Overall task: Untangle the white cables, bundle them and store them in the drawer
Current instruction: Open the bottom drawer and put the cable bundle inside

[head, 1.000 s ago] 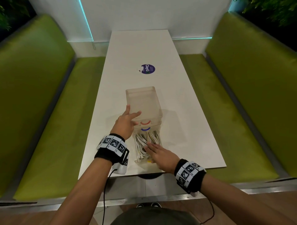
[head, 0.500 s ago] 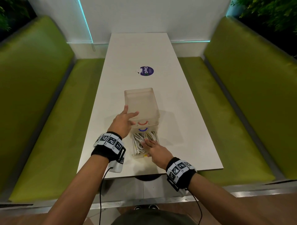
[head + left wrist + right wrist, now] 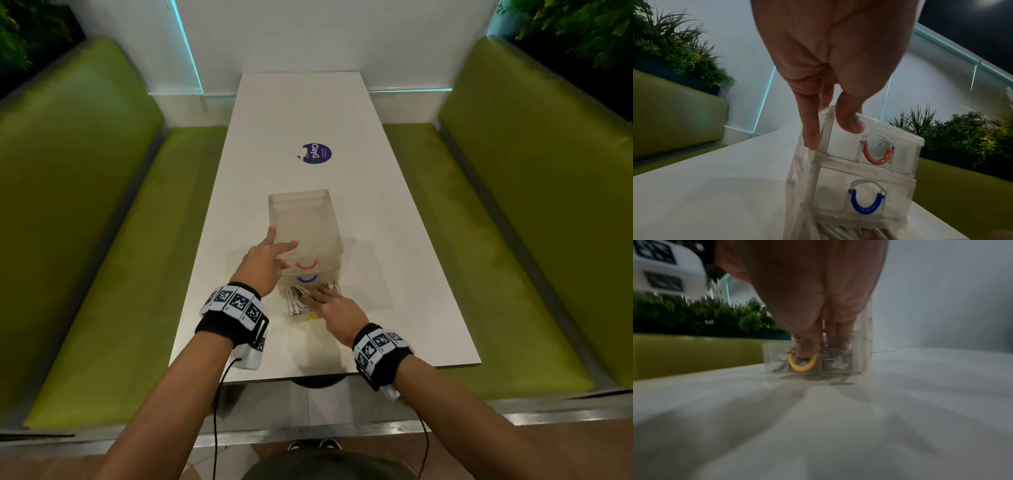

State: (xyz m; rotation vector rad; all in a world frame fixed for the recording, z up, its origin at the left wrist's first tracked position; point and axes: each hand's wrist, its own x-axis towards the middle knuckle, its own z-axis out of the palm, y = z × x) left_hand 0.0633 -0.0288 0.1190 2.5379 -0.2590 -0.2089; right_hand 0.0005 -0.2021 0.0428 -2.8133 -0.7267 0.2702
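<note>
A clear plastic drawer unit [image 3: 301, 219] stands on the white table [image 3: 404, 281], with a red handle [image 3: 876, 155] above a blue handle [image 3: 865, 204]. Its bottom drawer [image 3: 294, 312], which has a yellow handle [image 3: 802, 363], is pulled partly out towards me. White cables [image 3: 295, 300] lie coiled inside it. My left hand [image 3: 279, 245] rests on the unit's top front-left corner, thumb on the front and a finger down the side. My right hand [image 3: 322, 298] lies flat on the cables, fingers straight and reaching into the drawer. Its palm hides the drawer's right half.
A round purple sticker [image 3: 317, 153] sits on the table beyond the unit. Green padded benches [image 3: 102, 274] [image 3: 520, 274] run along both sides, and a white wall closes the far end. The table's near edge [image 3: 342, 373] is just behind my wrists.
The bottom drawer has slid further into the unit, with my right hand moving forward on the cables. My left hand has stayed on the unit's corner.
</note>
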